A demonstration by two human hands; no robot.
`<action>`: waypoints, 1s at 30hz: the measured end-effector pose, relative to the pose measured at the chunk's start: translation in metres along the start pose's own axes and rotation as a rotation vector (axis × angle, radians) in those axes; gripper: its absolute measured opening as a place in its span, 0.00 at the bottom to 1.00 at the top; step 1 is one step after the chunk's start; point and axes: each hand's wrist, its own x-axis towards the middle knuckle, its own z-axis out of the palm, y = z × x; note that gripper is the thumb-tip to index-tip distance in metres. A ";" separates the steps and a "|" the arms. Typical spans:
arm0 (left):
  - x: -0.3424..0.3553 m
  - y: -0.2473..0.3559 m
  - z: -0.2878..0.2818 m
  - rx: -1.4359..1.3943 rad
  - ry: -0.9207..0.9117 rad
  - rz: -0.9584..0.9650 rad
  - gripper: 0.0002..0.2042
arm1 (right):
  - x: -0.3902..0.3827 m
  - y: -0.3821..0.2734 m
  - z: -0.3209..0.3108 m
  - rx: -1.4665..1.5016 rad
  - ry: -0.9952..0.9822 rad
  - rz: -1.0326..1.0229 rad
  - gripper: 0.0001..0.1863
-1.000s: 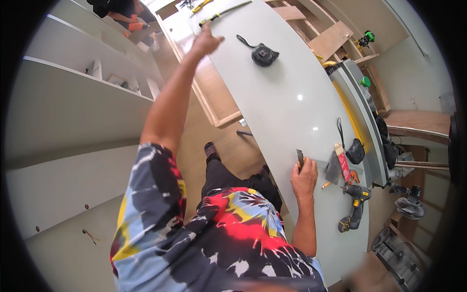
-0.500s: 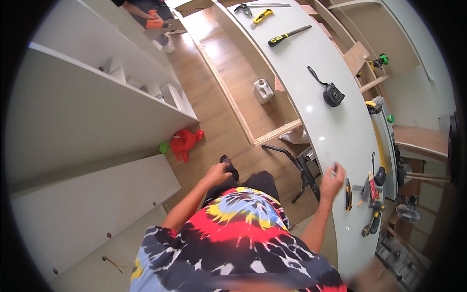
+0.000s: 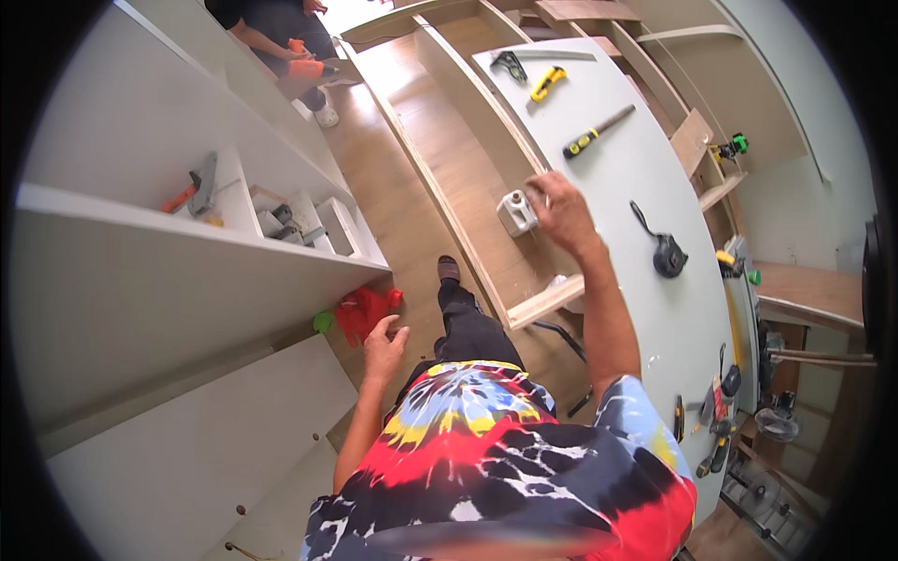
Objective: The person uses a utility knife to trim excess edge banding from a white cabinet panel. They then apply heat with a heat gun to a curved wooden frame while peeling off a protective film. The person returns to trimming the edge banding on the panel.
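Observation:
My right hand [image 3: 563, 213] reaches forward past the near-side edge of the white worktop [image 3: 622, 309]. Its thumb and fingers are pinched together, with something small and pale between them that I cannot make out. In the picture a white jug [image 3: 516, 214] shows just left of those fingers, standing lower down inside a wooden frame. On the worktop to the right lies a black tape measure [image 3: 668, 256]. Farther up are a file [image 3: 599, 132] with a yellow-black handle, a yellow utility knife [image 3: 548, 84] and a square [image 3: 513, 65]. My left hand [image 3: 383, 348] hangs with fingers apart, above a red bag [image 3: 361, 314].
A long plywood frame [image 3: 440, 192] extends ahead on the wooden floor. White cabinets [image 3: 196, 252] with tools in their compartments stand left. A person [image 3: 271, 42] at upper left holds an orange tool [image 3: 309, 68]. More hand tools [image 3: 718, 447] lie at the worktop's lower right.
My right hand has swung forward from beside the worktop's lower part to near the jug. My left hand has moved left, away from my thigh. I have stepped ahead, one foot forward.

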 end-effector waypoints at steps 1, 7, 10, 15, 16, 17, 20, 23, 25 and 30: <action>0.014 -0.001 -0.009 0.076 0.012 -0.020 0.21 | 0.032 0.014 0.000 0.013 0.006 -0.008 0.11; 0.066 -0.022 -0.041 0.282 -0.035 -0.177 0.23 | 0.192 0.120 -0.007 -0.429 0.119 -0.083 0.24; 0.080 -0.021 -0.047 0.260 0.043 -0.267 0.23 | 0.220 0.157 -0.005 -0.586 0.067 -0.129 0.25; 0.080 0.010 -0.047 0.004 0.293 -0.286 0.19 | 0.229 0.175 -0.009 -0.688 -0.104 -0.104 0.22; 0.078 0.020 -0.048 -0.004 0.351 -0.277 0.18 | 0.230 0.174 -0.011 -0.703 -0.075 -0.158 0.18; 0.075 0.030 -0.050 -0.004 0.410 -0.264 0.17 | 0.231 0.172 -0.013 -0.685 -0.109 -0.154 0.18; 0.071 0.054 -0.058 -0.027 0.463 -0.251 0.14 | 0.237 0.166 -0.019 -0.624 -0.116 -0.197 0.18; 0.069 0.067 -0.069 -0.002 0.467 -0.267 0.14 | 0.245 0.161 -0.019 -0.719 -0.224 -0.108 0.18; 0.072 0.067 -0.075 -0.012 0.434 -0.261 0.15 | 0.248 0.159 -0.018 -0.719 -0.243 -0.051 0.15; 0.097 0.043 -0.074 -0.134 0.255 -0.337 0.18 | 0.234 0.132 -0.025 -0.600 -0.250 0.205 0.15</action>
